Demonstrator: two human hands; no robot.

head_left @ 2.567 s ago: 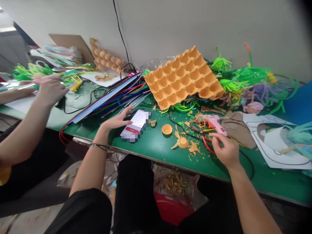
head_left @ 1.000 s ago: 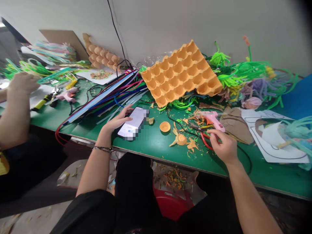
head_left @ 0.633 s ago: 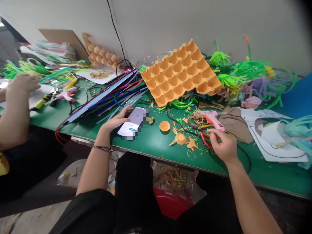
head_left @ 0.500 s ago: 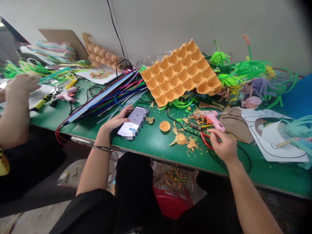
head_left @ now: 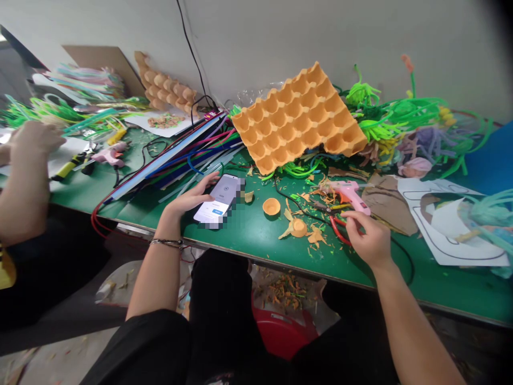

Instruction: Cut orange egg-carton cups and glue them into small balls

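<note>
A green worktop runs across the middle of the frame, smooth and littered with orange paper scraps. At upper centre an orange moulded-pulp egg tray leans tilted, its cups in neat rows. Fuzzy green pipe cleaners pile up at upper right, above a white printed sheet. At far left a co-worker's hand rests closed near a second pink glue gun.

Left of centre, the left hand holds a flat, glossy phone by its left edge, fingers curled round it, the lit screen facing up just above the worktop. Right of centre, the right hand rests on the red-handled scissors, fingers bent and narrow over the handle loops. A pink plastic glue gun lies just beyond them. Small orange paper cups sit between the hands.
</note>
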